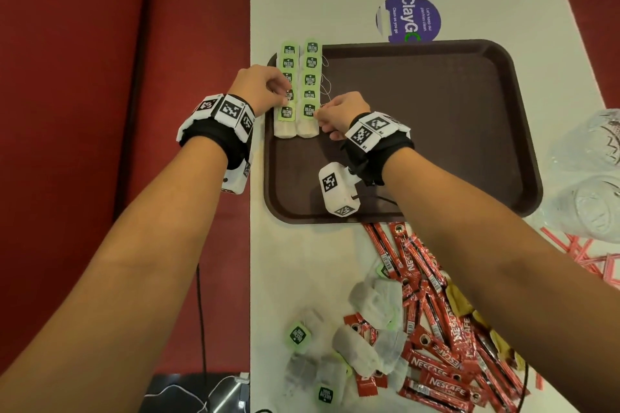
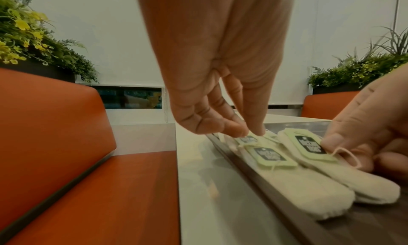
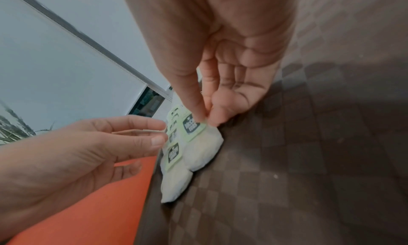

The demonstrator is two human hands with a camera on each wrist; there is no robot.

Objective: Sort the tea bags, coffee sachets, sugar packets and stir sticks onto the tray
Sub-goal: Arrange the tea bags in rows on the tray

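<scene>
- My left hand (image 1: 260, 87) is at the left edge of the brown tray (image 1: 436, 131), in the upper middle of the head view; its thumb and fingers come together on a green tag in the left row of tea bags (image 1: 287, 90).
- My right hand (image 1: 342, 112) is just right of the right row of tea bags (image 1: 310, 84); thumb and forefinger pinch the edge of the nearest green tag (image 3: 193, 128), with a thin string looping by the fingers.
- The two rows lie side by side along the left rim of the tray, the bags overlapping like tiles; each bag is a soft white pouch with a pale green tag and a dark label.
- The far ends of both rows reach over the upper left corner of the tray.
- The rest of the tray, to the right of my right hand, is bare brown surface with a checked texture.
- In the lower right of the head view, on the white table (image 1: 302, 261), there is a mixed heap: loose tea bags (image 1: 365, 308), red coffee sachets (image 1: 436, 312), some yellow packets (image 1: 463, 305), partly hidden by my forearm.
- Thin pink stir sticks (image 1: 577, 251) lie at the right edge, near clear plastic cups (image 1: 590, 178).
- A round purple sticker (image 1: 407, 18) is on the table above the tray.
- The left rim of the tray is very near the table edge; a red bench (image 1: 100, 111) is beyond it.
</scene>
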